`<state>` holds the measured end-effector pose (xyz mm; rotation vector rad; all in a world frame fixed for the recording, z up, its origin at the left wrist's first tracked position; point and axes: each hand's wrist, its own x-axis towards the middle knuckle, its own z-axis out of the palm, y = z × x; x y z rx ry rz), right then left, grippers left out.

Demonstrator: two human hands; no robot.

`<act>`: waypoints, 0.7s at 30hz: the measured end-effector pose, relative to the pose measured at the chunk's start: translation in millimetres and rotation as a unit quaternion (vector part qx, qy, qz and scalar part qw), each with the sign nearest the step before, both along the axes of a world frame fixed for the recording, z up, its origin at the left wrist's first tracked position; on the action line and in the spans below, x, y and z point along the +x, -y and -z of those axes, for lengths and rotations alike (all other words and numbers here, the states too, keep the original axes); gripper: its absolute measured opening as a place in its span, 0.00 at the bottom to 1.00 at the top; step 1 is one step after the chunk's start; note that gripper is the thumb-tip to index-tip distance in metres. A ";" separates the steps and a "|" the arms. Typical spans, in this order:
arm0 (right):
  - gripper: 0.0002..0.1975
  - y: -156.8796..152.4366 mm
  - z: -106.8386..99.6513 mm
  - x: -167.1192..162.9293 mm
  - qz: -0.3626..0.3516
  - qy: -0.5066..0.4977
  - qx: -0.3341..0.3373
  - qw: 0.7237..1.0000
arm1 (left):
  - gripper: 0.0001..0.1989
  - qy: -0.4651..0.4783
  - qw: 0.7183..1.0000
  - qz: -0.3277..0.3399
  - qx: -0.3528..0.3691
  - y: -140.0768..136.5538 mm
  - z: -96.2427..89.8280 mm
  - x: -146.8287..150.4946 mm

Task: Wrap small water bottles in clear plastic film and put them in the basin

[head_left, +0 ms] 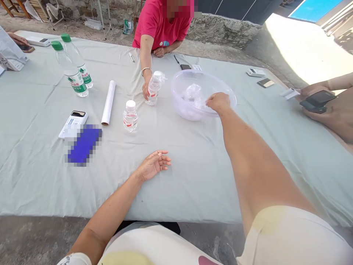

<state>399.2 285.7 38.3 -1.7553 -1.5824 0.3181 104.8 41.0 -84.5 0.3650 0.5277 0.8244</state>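
Note:
My left hand (154,165) rests on the cloth-covered table, palm turned sideways, fingers loosely spread and holding nothing. Reaching over the near right rim of a translucent lilac basin (184,115), my right hand (220,102) has its fingers pinched together on crumpled clear plastic film (193,92) inside. Left of the basin, a co-worker's hand (146,90) grips a small water bottle (154,90) with clear plastic about its cap. A second small water bottle (130,117), white-capped, stands upright nearer to me. A roll of plastic wrap (109,103) lies left of it.
Two green-capped water bottles (74,79) stand at the left. A white power bank (73,123) lies by a blurred blue object (85,145). Across the table sits a person in a pink shirt (149,20). At the right, another person's hands hold a dark device (317,101).

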 end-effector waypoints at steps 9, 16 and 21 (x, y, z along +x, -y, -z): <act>0.02 158.3 -21.9 -85.8 -0.107 -0.278 0.095 0.950 | 0.34 0.003 0.998 -0.036 0.057 4.0 -1.9 -1.2; 0.08 286.9 23.5 -123.3 -0.096 -0.486 -0.070 0.866 | 0.31 -0.260 0.901 -0.100 0.332 15.9 -29.6 -2.1; 0.10 294.5 37.7 -114.5 -0.001 -0.580 -0.042 0.814 | 0.07 -0.323 0.876 -0.088 0.348 37.3 -49.5 3.5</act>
